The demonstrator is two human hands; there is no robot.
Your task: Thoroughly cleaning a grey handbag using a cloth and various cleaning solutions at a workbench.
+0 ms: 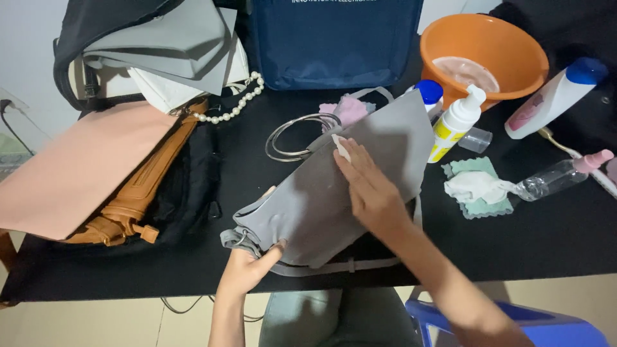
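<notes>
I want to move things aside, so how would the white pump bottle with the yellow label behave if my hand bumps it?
The white pump bottle stands upright, tall and narrow beside the grey handbag, so it would probably tip easily. Its rounded body suggests it could roll once down, perhaps towards the small clear cup next to it. It looks like plastic, so likely not fragile.

Blk table (pixel 546 238), blue stool (pixel 553 324), pale floor (pixel 96 324)
</notes>
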